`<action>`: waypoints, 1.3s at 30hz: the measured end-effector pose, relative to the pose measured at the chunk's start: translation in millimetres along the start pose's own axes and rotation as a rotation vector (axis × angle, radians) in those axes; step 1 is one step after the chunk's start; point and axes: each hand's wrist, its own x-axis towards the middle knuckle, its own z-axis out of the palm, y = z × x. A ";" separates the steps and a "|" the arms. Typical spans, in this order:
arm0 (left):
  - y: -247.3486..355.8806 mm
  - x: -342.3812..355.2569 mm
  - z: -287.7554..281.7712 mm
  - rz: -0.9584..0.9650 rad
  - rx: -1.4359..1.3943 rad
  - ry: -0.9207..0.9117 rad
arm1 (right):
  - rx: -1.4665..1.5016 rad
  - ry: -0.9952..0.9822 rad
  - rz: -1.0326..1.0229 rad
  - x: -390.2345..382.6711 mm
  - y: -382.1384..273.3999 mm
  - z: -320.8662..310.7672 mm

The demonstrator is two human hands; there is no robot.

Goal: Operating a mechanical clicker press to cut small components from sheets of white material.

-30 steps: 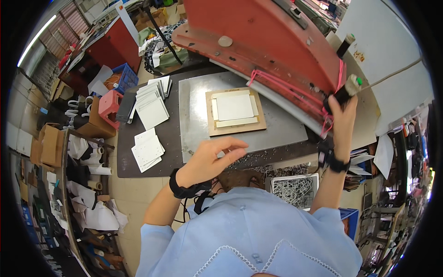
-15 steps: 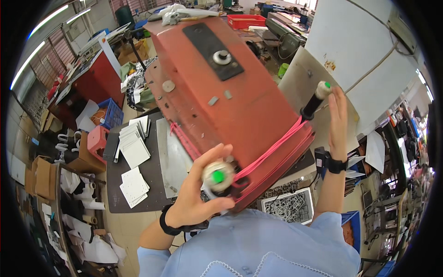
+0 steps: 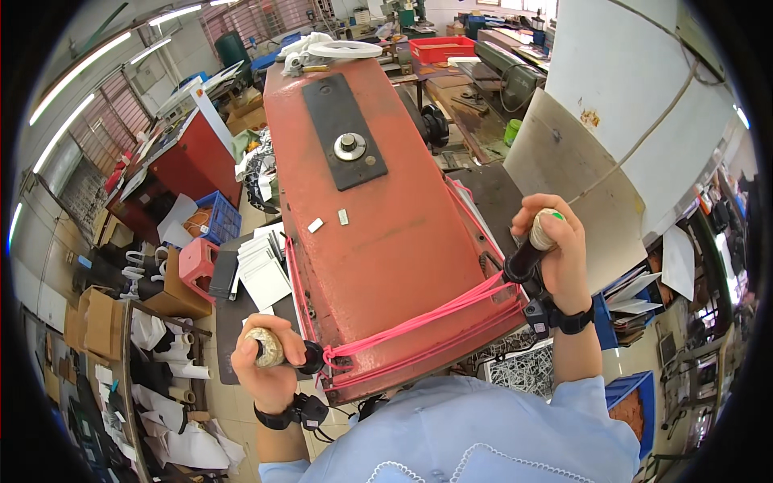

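Note:
A large red swing-arm press head (image 3: 386, 249) fills the middle, with a black plate and a round dial (image 3: 349, 146) on its top. Pink cord (image 3: 419, 318) runs across its front end between two black handles. My left hand (image 3: 270, 366) is wrapped round the tape-covered grip of the left handle (image 3: 264, 348). On the other side, my right hand (image 3: 567, 262) closes round the right handle (image 3: 523, 264), whose green button (image 3: 555, 214) shows at the tip near my fingers. Two small pale pieces (image 3: 328, 221) lie on the red cover.
White cards (image 3: 264, 274) lie stacked on the dark table to the left. Below the press front, a white tray (image 3: 523, 374) holds many metal cutting strips. A pale metal sheet (image 3: 564, 185) stands at the right, and blue crates (image 3: 628, 402) sit lower right. Rolls fill a left-hand rack (image 3: 133, 386).
The press head has turned, its front end going left and its far end now pointing nearly straight away. Both hands have gone from loosely spread fingers to a grip on the handles.

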 end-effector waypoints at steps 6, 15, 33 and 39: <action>-6.9 1.7 0.4 0.052 0.005 -0.052 | 0.131 0.029 0.041 3.0 4.9 -1.7; -32.3 -6.0 -13.2 0.010 -0.019 -0.086 | 0.082 0.063 0.037 -5.2 28.8 -10.2; -35.6 -6.7 52.2 -0.041 -0.127 -0.462 | -0.376 0.123 -0.137 50.5 24.3 -72.9; -59.1 2.0 104.5 0.219 0.248 -0.686 | -0.994 0.575 -0.567 44.7 31.9 -56.5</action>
